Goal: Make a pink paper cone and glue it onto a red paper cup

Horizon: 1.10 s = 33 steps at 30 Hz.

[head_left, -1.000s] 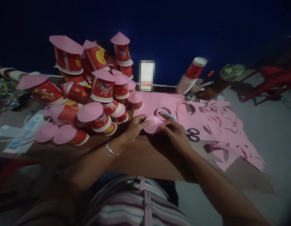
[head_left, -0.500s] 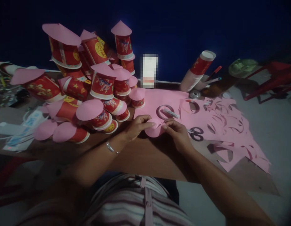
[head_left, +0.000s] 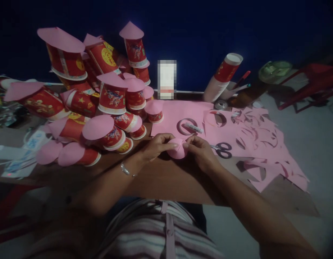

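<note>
A pink paper disc, bent into a shallow cone with its cut edges overlapping, is held over the front of the wooden table. My left hand pinches its left side between thumb and fingers. On the opposite side, my right hand pinches the edge near the overlap. Just beyond the hands, a roll of tape lies on a pink paper sheet, with a glue stick resting across it. Black-handled scissors lie to the right of my right hand.
Several red patterned paper cups with pink cone tops crowd the left, some stacked or lying tilted. Cut pink paper scraps spread over the right. A leaning stack of cups stands at the back. A power strip lies far left.
The pink disc's edges have been drawn together, so it looks narrower and more cone-shaped, and my hands are slightly closer. The whole view has shifted a little.
</note>
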Available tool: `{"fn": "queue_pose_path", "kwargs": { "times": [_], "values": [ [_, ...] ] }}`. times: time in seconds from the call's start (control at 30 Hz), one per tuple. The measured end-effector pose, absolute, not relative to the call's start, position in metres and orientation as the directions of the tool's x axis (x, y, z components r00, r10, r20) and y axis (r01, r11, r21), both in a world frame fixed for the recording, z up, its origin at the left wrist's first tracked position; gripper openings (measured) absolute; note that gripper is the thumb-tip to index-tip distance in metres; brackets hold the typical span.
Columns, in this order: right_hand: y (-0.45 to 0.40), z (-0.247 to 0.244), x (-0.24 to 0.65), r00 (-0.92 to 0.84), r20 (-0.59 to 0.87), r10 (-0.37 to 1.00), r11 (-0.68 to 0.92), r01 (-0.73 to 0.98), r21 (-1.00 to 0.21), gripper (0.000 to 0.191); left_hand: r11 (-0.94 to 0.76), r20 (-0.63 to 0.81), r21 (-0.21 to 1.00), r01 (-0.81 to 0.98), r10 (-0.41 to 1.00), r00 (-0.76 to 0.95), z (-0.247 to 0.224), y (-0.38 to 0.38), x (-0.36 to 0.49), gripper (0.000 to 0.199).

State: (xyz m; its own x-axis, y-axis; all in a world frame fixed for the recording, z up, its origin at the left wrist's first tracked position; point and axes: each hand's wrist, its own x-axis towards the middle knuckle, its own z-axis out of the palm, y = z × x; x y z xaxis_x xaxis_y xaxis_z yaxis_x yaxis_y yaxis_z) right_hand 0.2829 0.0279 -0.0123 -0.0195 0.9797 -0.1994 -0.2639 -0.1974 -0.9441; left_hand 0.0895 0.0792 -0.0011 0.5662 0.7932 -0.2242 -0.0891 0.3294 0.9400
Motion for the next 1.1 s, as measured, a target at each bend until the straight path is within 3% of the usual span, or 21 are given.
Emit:
{"fn": "queue_pose_path", "kwargs": {
  "times": [0.47, 0.67, 0.83, 1.1],
  "values": [
    [0.03, -0.015, 0.286, -0.037, -0.168, 0.985, -0.171, -0.339, -0.925, 0.048, 0.307, -0.229, 0.951, -0.047, 0.796, 0.561, -0.005, 0.079, 0.089, 0.041],
    [0.027, -0.013, 0.285, 0.006, -0.084, 0.996, -0.08, -0.253, -0.964, 0.05, 0.263, -0.195, 0.964, -0.037, 0.797, 0.572, -0.003, 0.078, 0.09, 0.04],
    [0.023, -0.011, 0.283, 0.016, -0.006, 1.0, -0.003, -0.16, -0.987, 0.045, 0.188, -0.207, 0.978, 0.093, 0.797, 0.567, 0.001, 0.078, 0.092, 0.035],
    [0.02, -0.008, 0.282, -0.007, 0.024, 1.0, 0.024, -0.06, -0.998, 0.048, 0.126, -0.197, 0.979, 0.161, 0.793, 0.577, -0.005, 0.079, 0.091, 0.029]
  ]
}}
